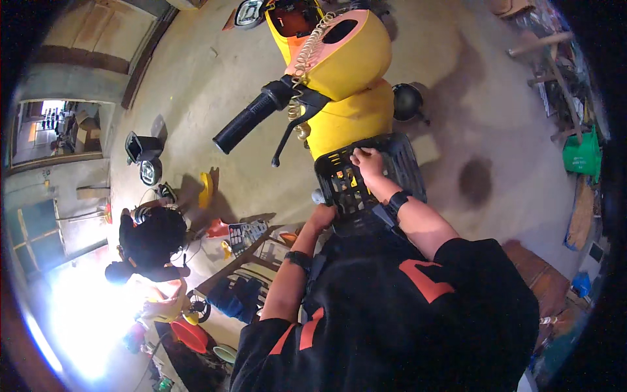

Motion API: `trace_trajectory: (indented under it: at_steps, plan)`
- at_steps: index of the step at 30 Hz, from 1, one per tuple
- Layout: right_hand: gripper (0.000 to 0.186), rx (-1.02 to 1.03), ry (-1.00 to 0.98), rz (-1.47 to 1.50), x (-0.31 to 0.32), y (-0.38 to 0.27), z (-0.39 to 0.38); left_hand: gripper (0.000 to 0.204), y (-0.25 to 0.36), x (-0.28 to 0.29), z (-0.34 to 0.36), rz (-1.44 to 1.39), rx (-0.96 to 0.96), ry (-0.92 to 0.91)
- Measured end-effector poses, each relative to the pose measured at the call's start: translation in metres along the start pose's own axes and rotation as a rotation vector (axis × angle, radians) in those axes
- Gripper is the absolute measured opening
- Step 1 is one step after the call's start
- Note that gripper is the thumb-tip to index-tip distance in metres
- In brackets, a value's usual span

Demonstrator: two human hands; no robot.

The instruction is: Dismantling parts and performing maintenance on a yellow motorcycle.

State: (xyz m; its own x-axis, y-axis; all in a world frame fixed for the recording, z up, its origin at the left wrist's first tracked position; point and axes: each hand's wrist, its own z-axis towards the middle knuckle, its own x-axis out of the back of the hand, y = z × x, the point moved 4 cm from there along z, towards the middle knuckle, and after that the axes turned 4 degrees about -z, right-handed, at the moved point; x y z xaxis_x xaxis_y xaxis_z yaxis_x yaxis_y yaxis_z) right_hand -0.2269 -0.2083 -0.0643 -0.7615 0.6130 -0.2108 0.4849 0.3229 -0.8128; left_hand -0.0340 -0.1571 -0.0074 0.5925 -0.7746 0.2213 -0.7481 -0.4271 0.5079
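Note:
A black plastic basket with slotted walls is mounted on the front of a yellow scooter. Over its middle is my right hand, its fingers curled closed. Whatever they hold, if anything, is hidden. My left hand is at the basket's near left side, partly behind the wall, with a small grey rounded piece just above it. Its grip is too small and shaded to make out. Small yellow and dark items show through the slots. A black handlebar grip with a brake lever juts out left.
A yellow curved panel and a headlamp unit lie on the floor at left. Beside them crouches another person. A wooden rack stands near my left arm. At far right are a green bucket and piled clutter.

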Motion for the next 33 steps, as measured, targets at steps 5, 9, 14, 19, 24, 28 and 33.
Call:
trace_trajectory:
  at_steps: [5, 9, 14, 19, 24, 28, 33]
  plan:
    - [0.011, -0.026, -0.029, 0.138, -0.007, -0.002, -0.007, 0.042, -0.029, -0.004, 0.015, 0.004, -0.045, 0.029]
    - [0.016, -0.106, 0.047, -0.063, 0.008, 0.008, -0.007, 0.045, -0.028, -0.01, 0.016, 0.095, -0.026, 0.017]
    - [0.014, -0.081, 0.006, -0.279, 0.006, 0.003, -0.011, 0.043, -0.047, -0.012, 0.023, -0.005, -0.026, 0.111]
    - [0.014, -0.115, 0.065, -0.295, 0.001, -0.001, -0.012, 0.043, -0.068, -0.025, 0.034, -0.046, -0.06, 0.132]
    - [0.015, -0.212, 0.085, -0.159, -0.001, 0.009, -0.008, 0.045, -0.051, -0.017, 0.024, 0.024, -0.064, 0.116]
    - [0.016, -0.287, 0.095, -0.129, -0.001, 0.006, -0.004, 0.048, -0.038, -0.011, 0.015, 0.104, -0.004, 0.141]
    - [0.012, -0.325, 0.104, 0.021, -0.001, 0.01, -0.007, 0.043, -0.023, -0.004, -0.002, 0.074, -0.034, 0.22]
